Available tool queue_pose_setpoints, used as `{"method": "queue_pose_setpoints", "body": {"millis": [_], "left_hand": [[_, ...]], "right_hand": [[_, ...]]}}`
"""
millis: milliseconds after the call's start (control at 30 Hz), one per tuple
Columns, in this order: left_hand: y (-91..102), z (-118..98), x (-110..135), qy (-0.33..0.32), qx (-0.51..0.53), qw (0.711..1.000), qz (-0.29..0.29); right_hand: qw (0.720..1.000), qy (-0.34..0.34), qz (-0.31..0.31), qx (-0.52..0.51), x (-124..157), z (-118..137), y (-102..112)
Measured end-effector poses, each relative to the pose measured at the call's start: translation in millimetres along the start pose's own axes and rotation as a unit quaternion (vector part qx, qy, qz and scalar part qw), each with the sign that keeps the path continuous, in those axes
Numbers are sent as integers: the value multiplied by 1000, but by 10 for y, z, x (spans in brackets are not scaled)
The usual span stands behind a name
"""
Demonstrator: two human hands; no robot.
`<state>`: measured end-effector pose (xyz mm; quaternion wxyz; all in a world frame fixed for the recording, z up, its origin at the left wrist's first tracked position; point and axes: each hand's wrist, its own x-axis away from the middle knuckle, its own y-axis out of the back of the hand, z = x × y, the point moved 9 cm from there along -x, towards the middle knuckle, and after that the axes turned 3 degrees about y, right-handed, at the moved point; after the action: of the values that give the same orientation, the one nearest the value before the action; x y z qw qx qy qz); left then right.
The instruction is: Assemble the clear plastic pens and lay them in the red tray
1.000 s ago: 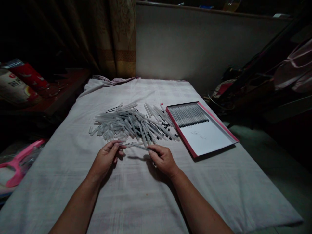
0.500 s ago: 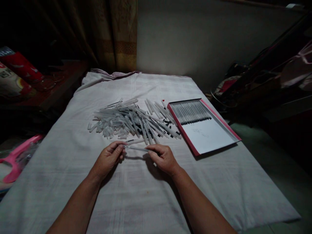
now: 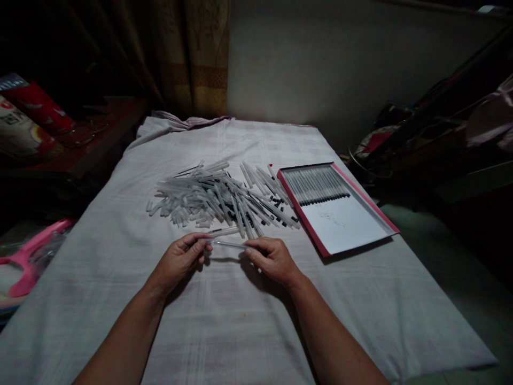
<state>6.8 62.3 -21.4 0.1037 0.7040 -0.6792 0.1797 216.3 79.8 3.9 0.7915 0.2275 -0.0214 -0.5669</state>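
Note:
My left hand (image 3: 180, 259) and my right hand (image 3: 270, 259) hover just above a white cloth (image 3: 224, 315), each pinching one end of a thin clear pen (image 3: 230, 245) that lies level between them. Directly beyond them sits a loose pile of clear pens and caps (image 3: 218, 200), some with black tips. A flat box with a red rim (image 3: 340, 216) lies to the right of the pile. A neat row of pens (image 3: 318, 184) fills its far half, and its near half is bare white.
A pink plastic thing (image 3: 28, 262) lies off the cloth's left edge. Red and white packets (image 3: 24, 120) rest on a dark shelf at far left. A curtain (image 3: 200, 59) and a pale wall stand behind. Dark clutter (image 3: 433, 133) fills the right side.
Both hands stay pinched on the same pen and have hardly moved. The view has shifted slightly.

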Motion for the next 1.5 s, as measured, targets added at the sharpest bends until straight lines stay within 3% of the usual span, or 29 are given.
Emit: {"method": "queue_pose_setpoints", "body": {"millis": [133, 267, 400, 467, 667, 933, 1200, 1500], "left_hand": [[-20, 43, 2, 7, -17, 1000, 10], [-134, 82, -12, -12, -112, 991, 68], [-260, 5, 7, -81, -286, 946, 126], [-301, -13, 30, -84, -323, 928, 167], [-338, 11, 101, -28, -276, 919, 279], [-243, 126, 54, -1, -245, 941, 235], [-301, 215, 126, 53, -154, 931, 327], [-338, 173, 196, 56, -91, 925, 365]], "right_hand": [[1000, 4, 10, 11, -3, 27, -23], [999, 4, 26, 25, -3, 22, -45], [999, -11, 46, 12, 4, -33, -34], [998, -25, 62, -3, 5, -58, -31], [994, -52, 87, -28, -12, -71, -28], [984, -123, 101, -79, 35, -235, -32], [977, -119, 151, -96, 33, -202, -86], [971, -127, 156, -127, 33, -153, -134]]}}
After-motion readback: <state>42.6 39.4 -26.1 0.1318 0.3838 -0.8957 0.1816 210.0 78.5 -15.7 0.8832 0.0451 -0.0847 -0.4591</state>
